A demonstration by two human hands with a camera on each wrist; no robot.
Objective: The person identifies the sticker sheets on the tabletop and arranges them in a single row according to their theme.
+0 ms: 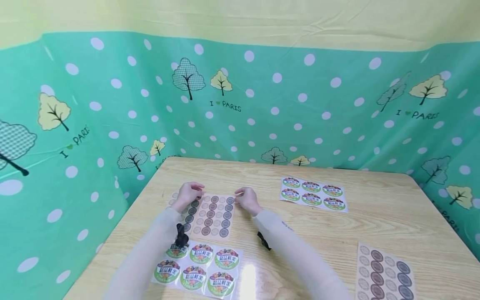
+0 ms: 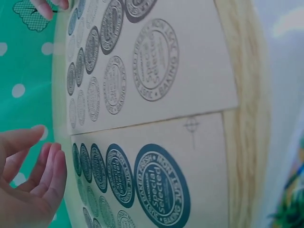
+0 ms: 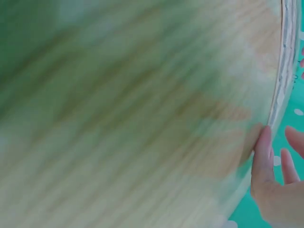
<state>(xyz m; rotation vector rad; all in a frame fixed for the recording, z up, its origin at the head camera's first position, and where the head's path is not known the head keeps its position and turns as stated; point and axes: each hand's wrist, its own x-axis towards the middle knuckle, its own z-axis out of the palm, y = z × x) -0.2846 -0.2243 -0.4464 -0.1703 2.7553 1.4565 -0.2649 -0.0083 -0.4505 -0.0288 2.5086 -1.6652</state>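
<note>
A sheet of round brown and grey "Special Selected" stickers [image 1: 211,214] lies flat between my hands. A second such sheet [image 2: 209,161] lies along its left side, partly hidden under my left arm. My left hand [image 1: 190,195] is at the far edge where the sheets meet. In the left wrist view, its thumb and fingers curve loosely, with nothing between them. My right hand [image 1: 247,200] is at the far right corner of the middle sheet. Its fingertips rest at the table surface in the right wrist view, the thumb apart; the sheet is not clear there.
Nearer me lies a sheet of fruit labels [image 1: 193,277], close below the round-sticker sheets. Another fruit-label sheet [image 1: 313,193] lies at the back right. A further round-sticker sheet [image 1: 386,273] is at the front right. Green patterned cloth [image 1: 262,104] hangs behind the wooden table [image 1: 311,237].
</note>
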